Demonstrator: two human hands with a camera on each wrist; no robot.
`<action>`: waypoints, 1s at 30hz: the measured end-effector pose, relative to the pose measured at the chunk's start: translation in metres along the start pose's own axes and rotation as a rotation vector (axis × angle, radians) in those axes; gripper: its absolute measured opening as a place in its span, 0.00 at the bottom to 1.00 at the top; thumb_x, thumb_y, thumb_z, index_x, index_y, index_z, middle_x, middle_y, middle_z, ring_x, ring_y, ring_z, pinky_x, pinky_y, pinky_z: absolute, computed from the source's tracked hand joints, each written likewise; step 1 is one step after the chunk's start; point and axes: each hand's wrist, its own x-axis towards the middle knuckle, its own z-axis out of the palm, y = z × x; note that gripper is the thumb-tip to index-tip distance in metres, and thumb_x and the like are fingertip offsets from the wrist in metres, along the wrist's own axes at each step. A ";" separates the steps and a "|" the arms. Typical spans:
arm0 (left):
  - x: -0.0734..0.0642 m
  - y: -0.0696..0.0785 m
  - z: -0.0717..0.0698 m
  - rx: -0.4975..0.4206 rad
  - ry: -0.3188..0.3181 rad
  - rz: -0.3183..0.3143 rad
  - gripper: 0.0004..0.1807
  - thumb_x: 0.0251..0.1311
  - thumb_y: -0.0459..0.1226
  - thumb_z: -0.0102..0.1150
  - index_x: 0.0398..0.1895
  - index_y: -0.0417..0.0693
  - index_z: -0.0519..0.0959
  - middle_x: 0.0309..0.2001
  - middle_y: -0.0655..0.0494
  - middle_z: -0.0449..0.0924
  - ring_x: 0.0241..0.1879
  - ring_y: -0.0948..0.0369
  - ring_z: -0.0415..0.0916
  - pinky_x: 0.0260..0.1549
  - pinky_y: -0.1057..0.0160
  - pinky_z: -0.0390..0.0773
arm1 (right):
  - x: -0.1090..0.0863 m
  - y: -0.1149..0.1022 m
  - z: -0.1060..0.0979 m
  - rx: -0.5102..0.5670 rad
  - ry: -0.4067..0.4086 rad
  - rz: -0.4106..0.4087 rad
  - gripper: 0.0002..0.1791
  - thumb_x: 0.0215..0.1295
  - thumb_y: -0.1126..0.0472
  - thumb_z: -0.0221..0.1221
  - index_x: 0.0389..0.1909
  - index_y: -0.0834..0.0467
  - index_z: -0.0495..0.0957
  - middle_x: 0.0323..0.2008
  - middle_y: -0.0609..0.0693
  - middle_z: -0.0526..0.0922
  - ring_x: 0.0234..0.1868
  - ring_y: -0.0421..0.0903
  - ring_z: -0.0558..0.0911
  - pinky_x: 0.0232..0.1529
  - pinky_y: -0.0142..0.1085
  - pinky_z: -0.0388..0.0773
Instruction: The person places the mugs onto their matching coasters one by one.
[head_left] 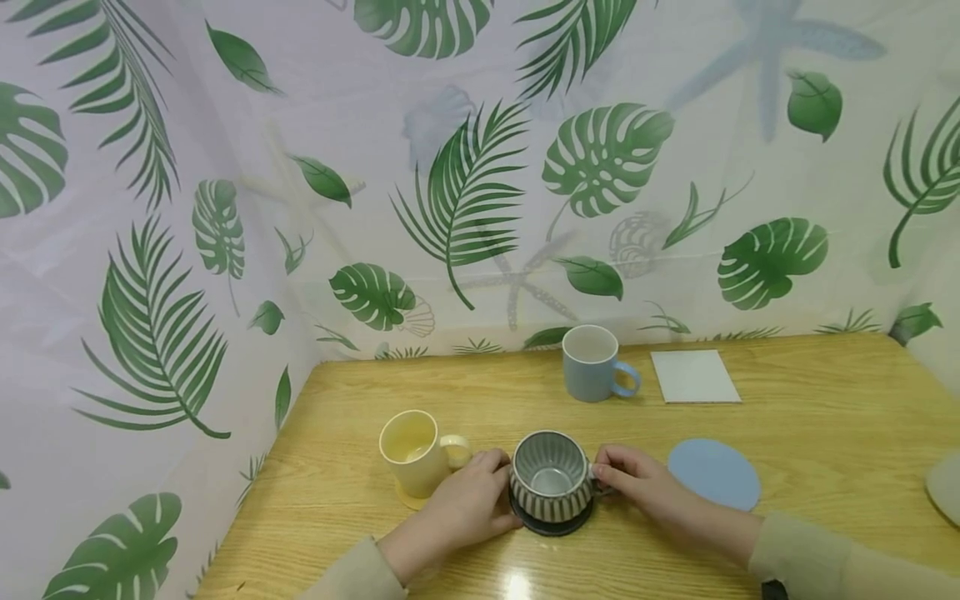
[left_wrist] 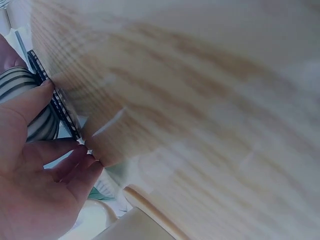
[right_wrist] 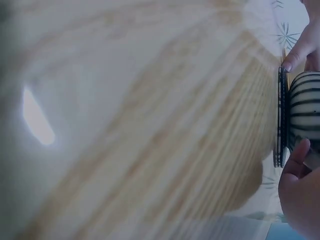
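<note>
A grey-and-white ribbed mug [head_left: 551, 492] stands on a round black coaster [head_left: 555, 527] near the front middle of the table. My left hand [head_left: 472, 502] holds the coaster's left side; in the left wrist view its thumb and fingertips meet the coaster's rim [left_wrist: 62, 110]. On the other side, my right hand [head_left: 647, 487] pinches the mug's handle, which the fingers partly hide. In the right wrist view the ribbed mug [right_wrist: 306, 107] sits directly over the coaster [right_wrist: 281, 120], with the right thumb in front of its side.
Left of the hands, a yellow mug [head_left: 416, 467] stands on a yellow coaster [head_left: 408, 498]. A blue mug [head_left: 588, 375] is at the back, beside a white square coaster [head_left: 696, 377]. A blue round coaster [head_left: 714, 473] lies beyond the right forearm. A white rounded object [head_left: 945, 487] shows at the right edge.
</note>
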 end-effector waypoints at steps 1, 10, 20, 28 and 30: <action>0.000 0.000 0.000 0.000 -0.002 -0.001 0.37 0.62 0.55 0.76 0.70 0.48 0.79 0.64 0.55 0.77 0.65 0.58 0.75 0.58 0.59 0.85 | -0.001 0.000 0.000 -0.017 0.008 -0.003 0.17 0.85 0.58 0.50 0.38 0.68 0.68 0.35 0.44 0.73 0.40 0.39 0.74 0.45 0.33 0.78; 0.002 -0.005 0.004 0.029 -0.009 0.025 0.36 0.66 0.56 0.71 0.70 0.47 0.78 0.65 0.54 0.76 0.66 0.58 0.75 0.58 0.60 0.85 | -0.001 -0.002 -0.007 -0.118 -0.007 -0.035 0.18 0.85 0.59 0.51 0.41 0.72 0.73 0.35 0.43 0.74 0.40 0.39 0.72 0.41 0.34 0.70; 0.002 -0.006 0.007 0.046 0.005 0.015 0.36 0.63 0.53 0.74 0.68 0.44 0.78 0.63 0.53 0.78 0.65 0.58 0.76 0.63 0.60 0.82 | -0.002 -0.016 -0.019 -0.190 -0.063 -0.004 0.16 0.84 0.58 0.51 0.53 0.69 0.74 0.45 0.49 0.78 0.44 0.35 0.77 0.46 0.31 0.81; -0.003 -0.001 -0.005 0.000 0.011 -0.043 0.54 0.62 0.57 0.74 0.82 0.38 0.61 0.71 0.46 0.74 0.71 0.53 0.75 0.68 0.54 0.80 | -0.005 -0.018 -0.031 -0.333 -0.091 -0.064 0.19 0.83 0.55 0.53 0.59 0.67 0.76 0.53 0.55 0.83 0.50 0.33 0.79 0.48 0.32 0.81; -0.004 0.000 -0.010 -0.012 0.003 -0.059 0.56 0.61 0.57 0.75 0.83 0.40 0.58 0.73 0.45 0.72 0.72 0.51 0.73 0.69 0.53 0.79 | -0.005 -0.015 -0.036 -0.404 -0.097 -0.097 0.19 0.84 0.55 0.53 0.60 0.66 0.77 0.54 0.54 0.83 0.52 0.34 0.79 0.49 0.32 0.80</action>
